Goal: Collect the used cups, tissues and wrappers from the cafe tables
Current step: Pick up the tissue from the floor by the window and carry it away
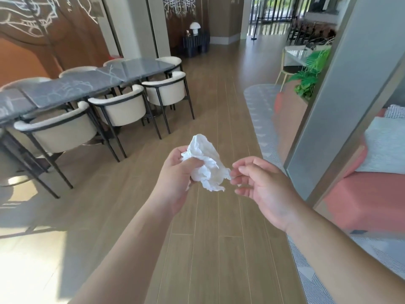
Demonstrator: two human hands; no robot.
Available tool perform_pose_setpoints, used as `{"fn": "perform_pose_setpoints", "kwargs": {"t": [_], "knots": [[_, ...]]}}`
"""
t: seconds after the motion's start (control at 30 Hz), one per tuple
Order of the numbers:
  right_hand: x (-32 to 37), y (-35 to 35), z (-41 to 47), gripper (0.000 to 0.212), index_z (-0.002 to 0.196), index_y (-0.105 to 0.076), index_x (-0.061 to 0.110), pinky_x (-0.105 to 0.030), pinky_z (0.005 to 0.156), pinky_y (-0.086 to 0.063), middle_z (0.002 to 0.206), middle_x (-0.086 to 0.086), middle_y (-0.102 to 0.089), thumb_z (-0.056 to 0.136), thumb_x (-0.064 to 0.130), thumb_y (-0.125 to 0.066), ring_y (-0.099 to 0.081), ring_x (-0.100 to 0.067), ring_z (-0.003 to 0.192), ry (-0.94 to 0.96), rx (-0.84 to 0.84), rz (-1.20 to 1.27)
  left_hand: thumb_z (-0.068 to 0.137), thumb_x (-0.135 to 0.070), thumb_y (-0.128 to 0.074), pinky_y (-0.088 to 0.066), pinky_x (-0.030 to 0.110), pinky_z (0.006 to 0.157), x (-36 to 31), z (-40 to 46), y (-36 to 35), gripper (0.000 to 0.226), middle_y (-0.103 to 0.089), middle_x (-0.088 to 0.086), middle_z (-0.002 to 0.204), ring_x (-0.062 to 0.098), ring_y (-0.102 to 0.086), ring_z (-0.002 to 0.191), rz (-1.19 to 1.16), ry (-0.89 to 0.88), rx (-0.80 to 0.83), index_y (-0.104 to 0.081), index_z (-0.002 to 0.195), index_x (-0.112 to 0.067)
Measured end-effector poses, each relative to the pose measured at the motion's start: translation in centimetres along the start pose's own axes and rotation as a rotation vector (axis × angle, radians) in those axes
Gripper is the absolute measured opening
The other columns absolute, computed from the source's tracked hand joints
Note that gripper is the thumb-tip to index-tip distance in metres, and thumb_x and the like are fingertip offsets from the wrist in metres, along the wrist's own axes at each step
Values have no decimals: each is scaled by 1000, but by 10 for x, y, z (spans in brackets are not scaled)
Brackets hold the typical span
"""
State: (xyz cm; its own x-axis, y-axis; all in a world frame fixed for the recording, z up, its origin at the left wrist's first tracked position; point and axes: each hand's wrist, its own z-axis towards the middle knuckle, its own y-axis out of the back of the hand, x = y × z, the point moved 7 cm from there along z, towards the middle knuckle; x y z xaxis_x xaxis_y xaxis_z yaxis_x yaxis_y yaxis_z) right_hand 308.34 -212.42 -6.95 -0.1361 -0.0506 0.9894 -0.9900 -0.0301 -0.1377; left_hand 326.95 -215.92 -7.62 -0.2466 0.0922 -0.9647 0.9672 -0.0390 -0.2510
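No brand, label or legible writing shows on any surface. At centre frame the left hand (pixel 175 172) grips a crumpled white tissue (pixel 206 163), fingers and thumb curled round its soft, creased mass above the wood-plank floor (pixel 219 249). The right hand (pixel 260 187), centre right, has fingers relaxed and loosely bent, fingertips just beside the tissue's lower right corner; contact cannot be told. Upper left: a long dark marble-veined table (pixel 87 86) with cream tub chairs (pixel 122 108) on thin black frames.
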Motion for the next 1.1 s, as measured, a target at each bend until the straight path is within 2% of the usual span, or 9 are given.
{"fn": "perform_pose_setpoints", "kwargs": {"t": [0.17,0.27,0.37,0.53,0.67,0.77,0.87,0.97,1.1], "knots": [[1,-20,71,16,91,-69,15,-28,68,-53,86,1,-72,95,11,-54,-66,-13,81,30,53,-14,74,-14,-69,-55,35,72,-13,68,33,47,-77,3,93,22,-73,81,17,-11,-51,-61,119,-14],[-4,-27,122,14,87,-70,18,-27,68,-52,86,1,-72,82,22,-58,-66,-13,81,26,58,18,73,-14,-70,-56,33,70,-15,112,49,45,-76,4,92,22,-74,79,27,-12,-66,-61,118,-14],[-10,-33,183,16,84,-71,21,-29,67,-52,87,-1,-72,77,25,-58,-66,-14,80,12,68,57,72,-14,-70,-56,33,69,-19,166,57,46,-77,5,92,22,-74,79,36,-17,-91,-62,117,-14],[-6,-39,296,15,81,-73,25,-28,68,-51,88,0,-72,77,26,-58,-67,-14,82,31,116,76,70,-15,-70,-55,25,60,-35,280,42,41,-77,1,89,17,-73,75,79,-34,-64,-63,111,-18],[12,-14,385,15,78,-74,29,-27,68,-52,87,2,-73,77,28,-59,-68,-13,81,46,83,84,71,-16,-70,-55,28,64,-48,375,29,41,-77,2,89,19,-74,76,107,-14,-60,-63,111,-17],[23,8,446,15,80,-73,28,-29,70,-52,88,1,-72,77,28,-59,-68,-14,82,53,51,79,71,-16,-69,-54,27,61,-53,438,18,41,-76,2,88,19,-73,73,112,-23,-48,-62,112,-15],[27,22,498,15,82,-72,22,-29,68,-51,84,-1,-72,75,25,-59,-67,-15,78,32,6,115,72,-17,-69,-52,37,72,-51,486,9,43,-76,3,91,22,-73,78,146,-14,-25,-62,114,-15],[31,25,542,15,79,-74,23,-30,67,-52,84,-2,-72,75,24,-59,-67,-15,77,25,-2,127,72,-15,-68,-50,46,79,-53,531,8,44,-76,5,92,25,-72,81,138,-4,-22,-61,115,-13],[33,29,606,16,82,-72,19,-30,65,-52,83,-2,-71,75,22,-58,-67,-15,77,23,-30,129,72,-14,-67,-55,34,67,-62,597,12,42,-76,4,90,23,-73,78,132,-17,-13,-62,113,-13]]}}
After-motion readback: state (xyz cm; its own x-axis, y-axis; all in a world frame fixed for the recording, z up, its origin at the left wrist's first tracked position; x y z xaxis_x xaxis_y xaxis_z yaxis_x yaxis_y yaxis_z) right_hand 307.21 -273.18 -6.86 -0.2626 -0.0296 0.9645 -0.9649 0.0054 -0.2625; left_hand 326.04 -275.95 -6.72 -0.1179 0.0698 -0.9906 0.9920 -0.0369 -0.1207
